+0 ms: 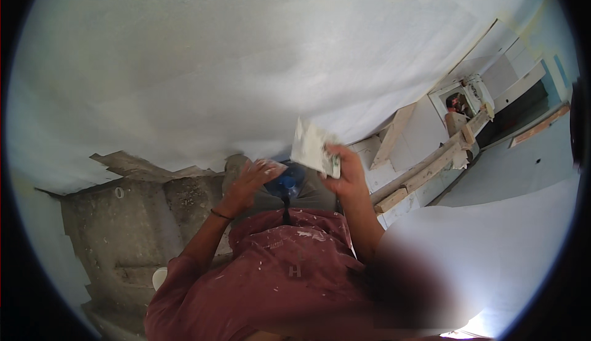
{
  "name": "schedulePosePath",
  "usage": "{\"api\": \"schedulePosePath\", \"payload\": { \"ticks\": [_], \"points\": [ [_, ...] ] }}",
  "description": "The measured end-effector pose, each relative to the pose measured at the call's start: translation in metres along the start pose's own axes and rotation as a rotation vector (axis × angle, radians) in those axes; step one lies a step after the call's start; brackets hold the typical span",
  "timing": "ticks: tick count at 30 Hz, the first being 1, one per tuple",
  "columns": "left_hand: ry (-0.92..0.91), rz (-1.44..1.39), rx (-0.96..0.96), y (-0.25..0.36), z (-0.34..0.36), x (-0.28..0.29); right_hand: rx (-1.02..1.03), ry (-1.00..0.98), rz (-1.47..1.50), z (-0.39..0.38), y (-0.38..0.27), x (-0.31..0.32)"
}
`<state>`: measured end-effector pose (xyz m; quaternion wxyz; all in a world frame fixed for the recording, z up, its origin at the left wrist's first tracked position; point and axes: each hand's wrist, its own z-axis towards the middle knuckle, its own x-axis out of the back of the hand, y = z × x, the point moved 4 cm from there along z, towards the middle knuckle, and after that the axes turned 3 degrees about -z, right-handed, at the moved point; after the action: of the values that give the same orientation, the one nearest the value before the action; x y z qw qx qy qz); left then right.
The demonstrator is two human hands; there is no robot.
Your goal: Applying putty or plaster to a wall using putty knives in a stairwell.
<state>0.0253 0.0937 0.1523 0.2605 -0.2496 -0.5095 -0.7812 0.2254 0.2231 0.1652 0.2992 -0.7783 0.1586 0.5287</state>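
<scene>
In my right hand (349,171) is a flat, roughly rectangular plate (312,147), its face smeared with white paste like putty. The thumb and fingers close on its right edge, and the plate tilts up in front of the wall. To its left, my left hand (249,184) has its fingers stretched out toward the plate, apart from it. Pale smears cover those fingertips, which are slightly blurred. Below and between the hands stands a blue bottle-like container (288,184), partly hidden by the left fingers. A white coated wall (203,76) rises before me.
Grey, rough floor (135,230) lies at the left, with a ragged bare patch (141,165) along the wall's lower edge. A white bucket (159,277) shows by my left elbow. On the right are wooden planks (425,171), white panels and a framed opening (455,102).
</scene>
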Motion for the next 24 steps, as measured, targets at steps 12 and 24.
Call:
{"api": "schedulePosePath", "payload": {
  "ticks": [12, 24],
  "points": [
    [0.245, -0.329, 0.419, -0.027, -0.038, -0.01, 1.267, 0.771, -1.643, 0.05, -0.09, -0.102],
    [0.379, -0.398, 0.505, -0.086, -0.1, -0.001, 1.609, 0.538, -1.899, 0.089, 0.039, -0.154]
  ]
}}
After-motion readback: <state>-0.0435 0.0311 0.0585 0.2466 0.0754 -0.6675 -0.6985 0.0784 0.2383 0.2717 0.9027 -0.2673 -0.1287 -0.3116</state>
